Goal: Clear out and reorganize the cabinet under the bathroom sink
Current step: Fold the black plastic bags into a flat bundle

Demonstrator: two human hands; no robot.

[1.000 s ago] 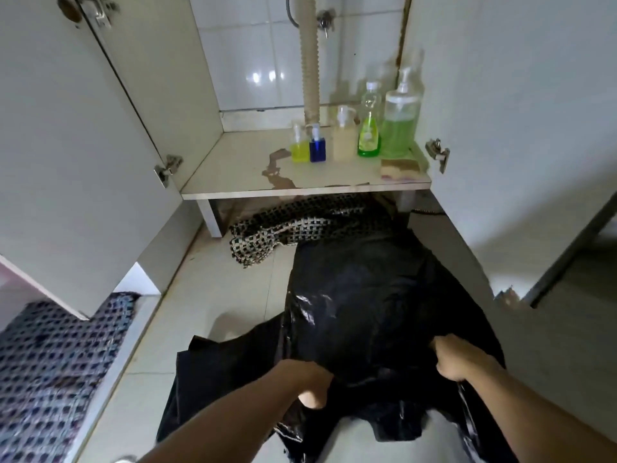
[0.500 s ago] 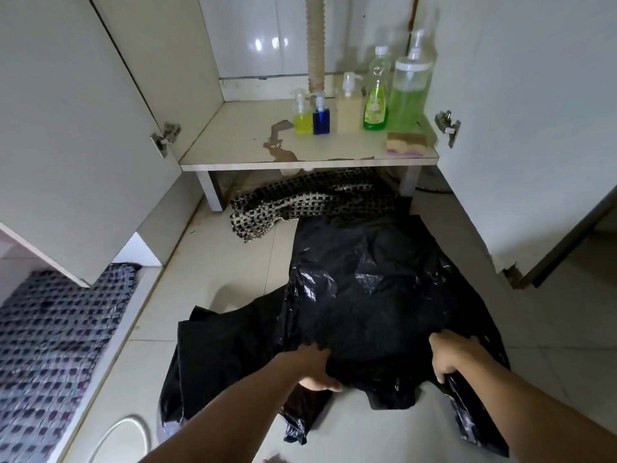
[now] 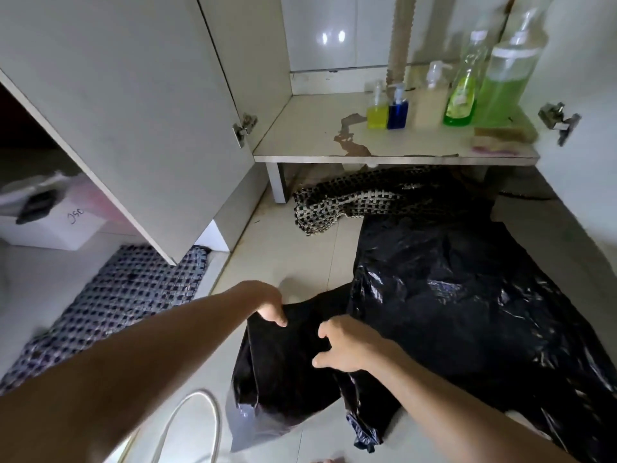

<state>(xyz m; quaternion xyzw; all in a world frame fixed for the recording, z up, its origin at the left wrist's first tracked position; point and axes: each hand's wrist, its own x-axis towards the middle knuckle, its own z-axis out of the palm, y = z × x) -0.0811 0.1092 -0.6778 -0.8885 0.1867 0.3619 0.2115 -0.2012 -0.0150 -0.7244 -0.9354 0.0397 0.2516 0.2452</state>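
Left hand [image 3: 271,304] pinching one black garbage bag [image 3: 467,312], right hand [image 3: 347,349] half-curled on it, five bottles [image 3: 459,81] on one cabinet shelf [image 3: 310,135], two mats [image 3: 110,299]

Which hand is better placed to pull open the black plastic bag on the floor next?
Probably the left hand: it already grips the edge of the black plastic bag. The right hand rests spread on the plastic, so it looks better suited to pinning it down.

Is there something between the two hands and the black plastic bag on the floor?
No. The left hand already grips the black plastic bag at its edge, and the right hand lies on it with spread fingers; nothing visible in between.
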